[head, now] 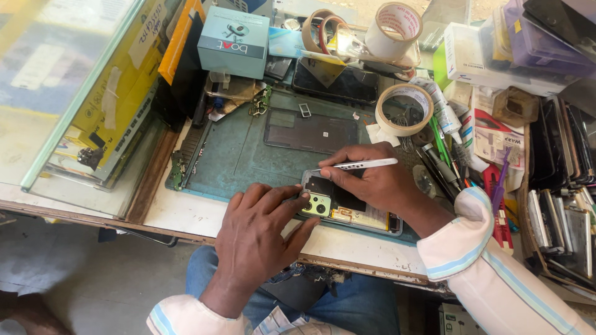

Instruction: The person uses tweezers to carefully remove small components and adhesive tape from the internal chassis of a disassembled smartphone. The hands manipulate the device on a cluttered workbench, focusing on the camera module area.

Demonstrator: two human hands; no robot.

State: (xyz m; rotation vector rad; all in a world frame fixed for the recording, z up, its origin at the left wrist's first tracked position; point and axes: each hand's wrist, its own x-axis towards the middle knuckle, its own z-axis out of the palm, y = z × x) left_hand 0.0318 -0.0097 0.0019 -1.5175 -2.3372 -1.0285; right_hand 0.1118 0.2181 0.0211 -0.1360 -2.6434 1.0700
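Right grip point(366, 180) pinching white tool point(363, 164), left hand point(257, 229) pressing opened phone point(347, 208)

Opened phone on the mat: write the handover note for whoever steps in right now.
Left hand: fingers pressed on the opened phone at its camera end, pinning it to the green work mat.
Right hand: grips a slim white tool, tip pointing at the phone's top edge.
Things: a dark back panel lies on the mat behind the phone; tape rolls sit at right.
Done: back cover is off, internals exposed.
Left: the inside work; the phone is not yet closed.
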